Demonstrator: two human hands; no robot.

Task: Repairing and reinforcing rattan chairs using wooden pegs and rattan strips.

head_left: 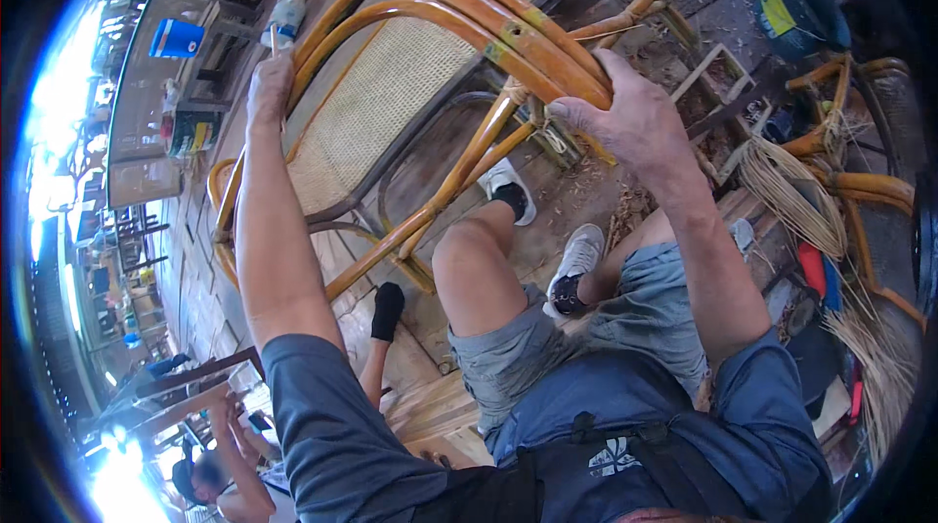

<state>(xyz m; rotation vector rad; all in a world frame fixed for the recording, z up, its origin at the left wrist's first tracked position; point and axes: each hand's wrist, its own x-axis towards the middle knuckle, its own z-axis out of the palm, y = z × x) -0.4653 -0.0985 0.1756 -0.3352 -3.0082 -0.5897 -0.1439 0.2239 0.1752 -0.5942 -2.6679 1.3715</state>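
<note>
A glossy orange-brown rattan furniture frame (459,20) made of bent poles stands before me, tilted. My right hand (640,122) is closed around the near end of its thick paired poles, with the thumb on the near side. At the frame's outer left curve my left hand (271,91) is closed on the pole, its fingers partly hidden; a thin pale tip shows above them. Behind the poles lies a woven cane panel (376,93) with a dark rim. Thin binding strands (557,140) hang at a joint below my right hand.
Bundles of loose cane strips (796,191) lie at the right, beside more rattan frames (870,186). A dark green bucket (806,15) stands at the far right. A plastic bottle (288,10) and a blue container (177,38) are at the far left. Another person (234,494) is at the lower left.
</note>
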